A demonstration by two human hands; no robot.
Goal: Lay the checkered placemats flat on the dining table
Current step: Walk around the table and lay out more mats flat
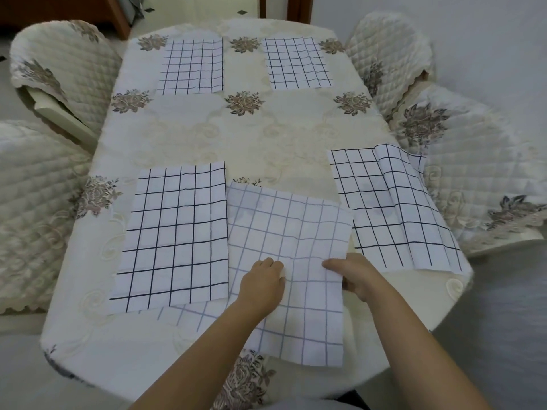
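placemat [290,232], pale-lined, gripped by left hand [262,281], right hand [353,275]

You can see four chairs with soft cream quilted covers: one at 10 o'clock [65,81], one at 9 o'clock [32,208], one at 1 o'clock [387,54] and one at 3 o'clock [473,179]. In the middle, a cream cloth [245,134] with brown flowers is spread out. At 11 o'clock is a brown wooden cabinet [59,10]. At 12 o'clock the pale floor [192,10] has little dark diamonds. At 2 o'clock is a white wall [488,39].
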